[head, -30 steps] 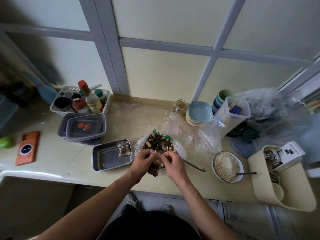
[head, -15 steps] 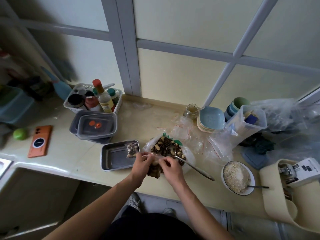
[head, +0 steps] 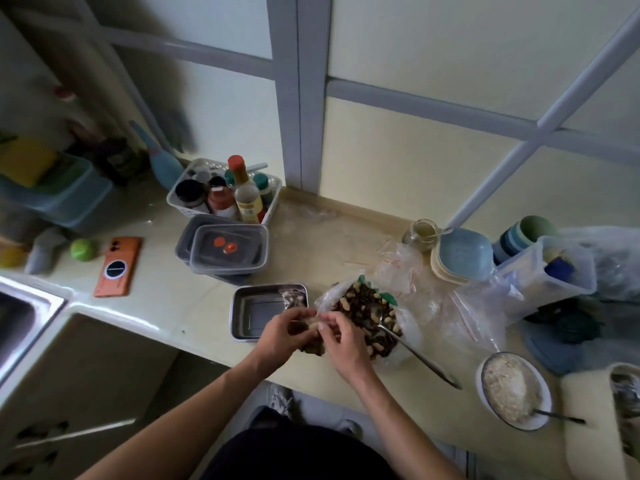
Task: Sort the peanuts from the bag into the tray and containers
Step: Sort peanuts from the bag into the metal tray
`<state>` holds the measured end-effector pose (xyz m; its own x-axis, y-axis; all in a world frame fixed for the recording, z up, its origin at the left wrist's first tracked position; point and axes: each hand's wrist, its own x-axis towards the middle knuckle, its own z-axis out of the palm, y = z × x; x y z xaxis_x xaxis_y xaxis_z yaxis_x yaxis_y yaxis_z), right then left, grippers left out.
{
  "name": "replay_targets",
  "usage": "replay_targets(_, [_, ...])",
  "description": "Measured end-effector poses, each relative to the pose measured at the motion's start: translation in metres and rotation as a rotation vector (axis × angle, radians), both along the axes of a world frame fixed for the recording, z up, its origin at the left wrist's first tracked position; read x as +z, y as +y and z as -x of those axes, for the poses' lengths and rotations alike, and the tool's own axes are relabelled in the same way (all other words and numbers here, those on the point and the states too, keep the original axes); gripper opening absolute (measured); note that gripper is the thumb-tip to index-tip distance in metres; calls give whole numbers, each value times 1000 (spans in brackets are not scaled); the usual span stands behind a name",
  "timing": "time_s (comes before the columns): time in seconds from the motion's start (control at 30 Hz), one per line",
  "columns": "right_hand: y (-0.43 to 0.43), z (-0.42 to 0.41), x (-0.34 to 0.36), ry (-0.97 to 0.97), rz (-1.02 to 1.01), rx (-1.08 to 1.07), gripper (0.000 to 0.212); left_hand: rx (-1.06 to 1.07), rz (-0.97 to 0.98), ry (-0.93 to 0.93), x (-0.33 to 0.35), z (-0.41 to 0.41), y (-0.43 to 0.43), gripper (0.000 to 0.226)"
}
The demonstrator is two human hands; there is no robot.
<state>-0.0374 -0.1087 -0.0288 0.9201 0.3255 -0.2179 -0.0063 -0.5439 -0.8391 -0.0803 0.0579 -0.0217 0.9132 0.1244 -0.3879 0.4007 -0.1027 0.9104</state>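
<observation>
**Peanuts (head: pixel 388 320) in a floppy bag: where I'd grab**

The peanuts sit mixed with dark bits in the big open clear plastic bag (head: pixel 409 341), on the pale countertop (head: pixel 180 306) right in front of the person, just right of the steel tray (head: pixel 242 327).

My guess on handling: the bag is soft, crinkly film with no shape of its own, so it slumps and spills if you lift it by one side. Better to hold the rolled rim or leave it sitting and scoop. The nuts themselves look light, hard and small, so they roll easily. A pinch or the long metal spoon (head: pixel 420 360) lying in the bag makes more sense than a fistful.

Materials, big to small:
- the countertop is smooth and glossy
- the stacked lidded containers (head: pixel 230 252) behind the tray are rigid grey plastic, rectangular with rounded corners
- the tray is shiny, shallow and square-cornered, with a little zip bag (head: pixel 293 296) in its far corner
- the left hand (head: pixel 282 337) and right hand (head: pixel 343 342) meet at the bag's near edge, fingers on both curled in, pinching a small plastic pouch (head: pixel 313 326) between them

I can't tell exactly what's in the pouch, since the fingers cover most of it.
</observation>
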Motion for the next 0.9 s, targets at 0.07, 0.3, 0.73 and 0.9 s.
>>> replay_targets(0.07, [5, -1, -1, 89, -1, 85, 30, 20, 29, 25, -3, 3, 11, 43])
replay_targets(0.3, [30, -5, -7, 139, 237, 426, 79, 46, 138, 131, -8, 5, 38, 17])
replay_targets(0.73, [111, -27, -28, 36, 395, 372, 71, 136, 128, 377, -20, -20, 86, 42])
replay_targets(0.9, [102, -23, -32, -27, 380, 191, 48, 137, -149, 470, -75, -38, 98, 30])
